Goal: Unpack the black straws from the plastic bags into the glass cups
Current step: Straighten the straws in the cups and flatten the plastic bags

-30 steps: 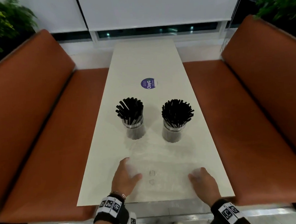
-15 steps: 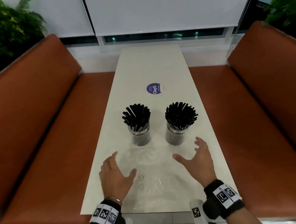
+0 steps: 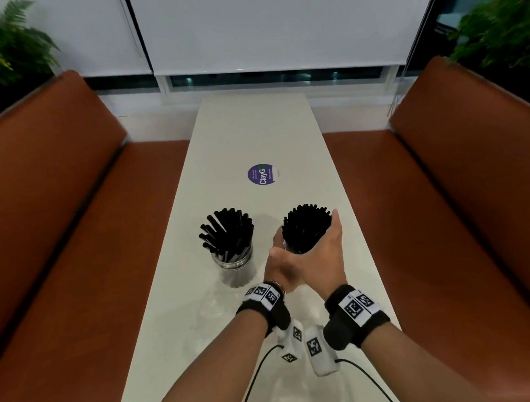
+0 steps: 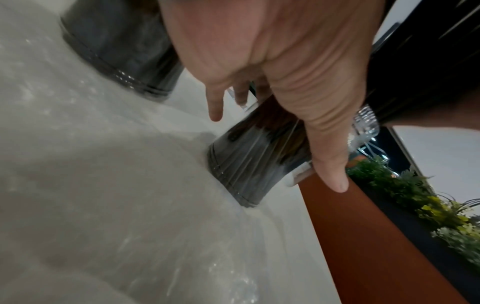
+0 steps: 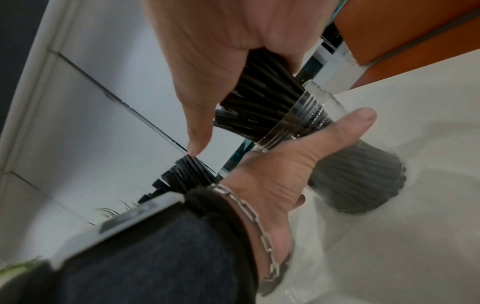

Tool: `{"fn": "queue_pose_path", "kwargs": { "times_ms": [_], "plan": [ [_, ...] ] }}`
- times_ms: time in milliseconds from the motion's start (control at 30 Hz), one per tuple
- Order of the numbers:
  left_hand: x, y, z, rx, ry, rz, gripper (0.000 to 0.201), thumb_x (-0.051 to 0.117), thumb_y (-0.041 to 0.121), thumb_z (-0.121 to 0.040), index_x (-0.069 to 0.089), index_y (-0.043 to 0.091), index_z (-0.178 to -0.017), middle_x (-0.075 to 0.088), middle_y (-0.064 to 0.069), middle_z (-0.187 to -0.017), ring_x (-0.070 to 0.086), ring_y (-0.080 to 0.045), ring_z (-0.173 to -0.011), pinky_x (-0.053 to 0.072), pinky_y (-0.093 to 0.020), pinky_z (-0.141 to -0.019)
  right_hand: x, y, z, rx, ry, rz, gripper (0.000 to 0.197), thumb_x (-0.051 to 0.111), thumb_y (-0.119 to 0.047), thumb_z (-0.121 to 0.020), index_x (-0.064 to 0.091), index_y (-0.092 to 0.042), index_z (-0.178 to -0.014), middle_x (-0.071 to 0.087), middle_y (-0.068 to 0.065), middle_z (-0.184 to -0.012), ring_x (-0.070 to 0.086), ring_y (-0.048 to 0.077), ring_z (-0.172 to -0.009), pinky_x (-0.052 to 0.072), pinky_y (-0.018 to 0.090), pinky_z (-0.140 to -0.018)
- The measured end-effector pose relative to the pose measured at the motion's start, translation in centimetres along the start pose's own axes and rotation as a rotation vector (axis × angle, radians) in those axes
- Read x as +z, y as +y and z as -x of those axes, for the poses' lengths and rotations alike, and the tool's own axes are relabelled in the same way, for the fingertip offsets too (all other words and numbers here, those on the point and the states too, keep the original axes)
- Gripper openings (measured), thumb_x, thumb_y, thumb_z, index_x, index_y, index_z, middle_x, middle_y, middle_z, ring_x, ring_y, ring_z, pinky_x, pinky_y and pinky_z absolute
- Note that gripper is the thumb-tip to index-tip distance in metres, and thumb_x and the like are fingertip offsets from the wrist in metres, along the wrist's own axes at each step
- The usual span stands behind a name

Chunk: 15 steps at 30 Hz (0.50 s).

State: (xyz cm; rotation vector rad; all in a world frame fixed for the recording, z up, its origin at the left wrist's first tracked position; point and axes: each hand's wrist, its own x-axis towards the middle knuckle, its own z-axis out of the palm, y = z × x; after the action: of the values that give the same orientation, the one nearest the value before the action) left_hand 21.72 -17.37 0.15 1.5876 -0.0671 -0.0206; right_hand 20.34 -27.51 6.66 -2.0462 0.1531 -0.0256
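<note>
Two glass cups stand mid-table, each full of black straws. The left cup [image 3: 234,264] with its straws [image 3: 227,233] stands free. My left hand [image 3: 280,246] wraps the right cup [image 4: 249,164], its thumb [image 5: 337,131] lying just under the rim and its fingers [image 4: 215,115] on the far side. My right hand [image 3: 303,231] closes round the right bundle of straws [image 3: 306,226] above the rim, thumb [image 5: 200,123] on the near side. In the head view the hands hide the right cup.
Clear plastic bags [image 3: 220,310] lie flat on the white table [image 3: 254,133] between the cups and the near edge. A round purple sticker [image 3: 262,174] sits beyond the cups. Brown bench seats [image 3: 60,242] flank the table on both sides.
Both hands have lifted off the bags near the front edge and moved forward to the right cup. The left now grips the glass and the right gathers its spread straws.
</note>
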Motion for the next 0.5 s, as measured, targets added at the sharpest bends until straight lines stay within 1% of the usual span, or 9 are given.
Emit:
{"fn": "queue_pose_path", "kwargs": {
  "times_ms": [67,100,133,167,200,267,333,400,500],
  "plan": [
    [0.7,-0.6,-0.2,0.027,-0.032,-0.197,0.029,0.060,0.036,-0.094,0.066,0.023,-0.120,0.069,0.000,-0.112,0.065,-0.029,-0.123,0.056,-0.038,-0.093,0.5,0.2,-0.8,-0.049,0.014,-0.004,0.147,0.101,-0.046,-0.056,0.004,-0.024,-0.164,0.017,0.001,-0.170,0.022,0.018,-0.157,0.024,0.029,-0.122],
    [0.7,-1.1,-0.3,-0.005,-0.032,-0.286,0.035,0.065,0.030,-0.092,0.063,0.024,-0.126,0.065,0.001,-0.116,0.059,-0.033,-0.132,0.053,-0.040,-0.100,0.7,0.3,-1.3,-0.075,0.025,-0.007,0.143,0.100,-0.046,-0.058,0.007,-0.024,-0.164,0.019,0.000,-0.169,0.024,0.017,-0.156,0.025,0.027,-0.121],
    [1.0,-1.7,-0.7,0.011,0.051,-0.319,0.045,0.067,0.024,-0.093,0.058,0.018,-0.137,0.063,-0.004,-0.126,0.054,-0.036,-0.138,0.049,-0.042,-0.107,1.0,0.3,-1.8,-0.100,0.034,-0.008,0.138,0.099,-0.045,-0.060,0.011,-0.024,-0.163,0.021,-0.001,-0.168,0.026,0.016,-0.155,0.026,0.027,-0.121],
    [1.4,-1.6,-0.8,0.064,0.101,-0.222,0.053,0.066,0.024,-0.097,0.052,0.011,-0.147,0.061,-0.010,-0.137,0.052,-0.036,-0.140,0.046,-0.044,-0.112,1.2,0.3,-2.4,-0.124,0.038,-0.005,0.132,0.098,-0.045,-0.062,0.015,-0.023,-0.163,0.025,-0.002,-0.166,0.028,0.014,-0.153,0.028,0.026,-0.121],
    [1.5,-1.5,-0.8,0.056,0.144,-0.130,0.055,0.064,0.024,-0.100,0.049,0.008,-0.150,0.061,-0.012,-0.141,0.057,-0.033,-0.136,0.046,-0.046,-0.113,1.4,0.2,-2.9,-0.145,0.035,0.001,0.125,0.096,-0.044,-0.065,0.019,-0.023,-0.161,0.029,-0.003,-0.163,0.031,0.012,-0.151,0.029,0.025,-0.119],
    [1.6,-2.2,-0.5,0.015,0.146,-0.538,0.056,0.072,0.016,-0.096,0.051,0.012,-0.148,0.067,-0.004,-0.131,0.066,-0.021,-0.118,0.054,-0.047,-0.106,1.6,0.0,-4.1,-0.194,0.014,0.028,0.106,0.093,-0.040,-0.070,0.033,-0.022,-0.156,0.040,-0.005,-0.155,0.040,0.009,-0.140,0.033,0.021,-0.113],
    [1.9,-3.1,-0.9,-0.186,0.250,-0.443,0.082,0.090,0.015,-0.075,0.050,0.023,-0.145,0.069,0.005,-0.127,0.069,-0.014,-0.112,0.060,-0.042,-0.098,1.3,-0.4,-5.4,-0.277,-0.021,0.067,0.080,0.092,-0.034,-0.072,0.054,-0.021,-0.141,0.055,-0.006,-0.138,0.053,0.005,-0.123,0.042,0.018,-0.106],
    [2.2,-3.1,-1.0,-0.209,0.252,-0.370,0.098,0.096,0.034,-0.056,0.044,0.036,-0.139,0.069,0.016,-0.122,0.071,-0.006,-0.107,0.062,-0.036,-0.093,0.6,-0.7,-6.8,-0.365,-0.094,0.097,0.054,0.092,-0.028,-0.071,0.069,-0.024,-0.119,0.067,-0.009,-0.119,0.062,0.002,-0.106,0.050,0.014,-0.095],
    [2.4,-3.3,-1.4,-0.237,0.295,-0.372,0.101,0.094,0.050,-0.047,0.040,0.038,-0.132,0.067,0.017,-0.119,0.069,-0.005,-0.106,0.060,-0.031,-0.093,-0.8,-1.4,-8.5,-0.385,-0.303,0.117,0.034,0.092,-0.022,-0.069,0.075,-0.027,-0.097,0.074,-0.013,-0.101,0.069,0.002,-0.097,0.052,0.012,-0.083]
  ]
}}
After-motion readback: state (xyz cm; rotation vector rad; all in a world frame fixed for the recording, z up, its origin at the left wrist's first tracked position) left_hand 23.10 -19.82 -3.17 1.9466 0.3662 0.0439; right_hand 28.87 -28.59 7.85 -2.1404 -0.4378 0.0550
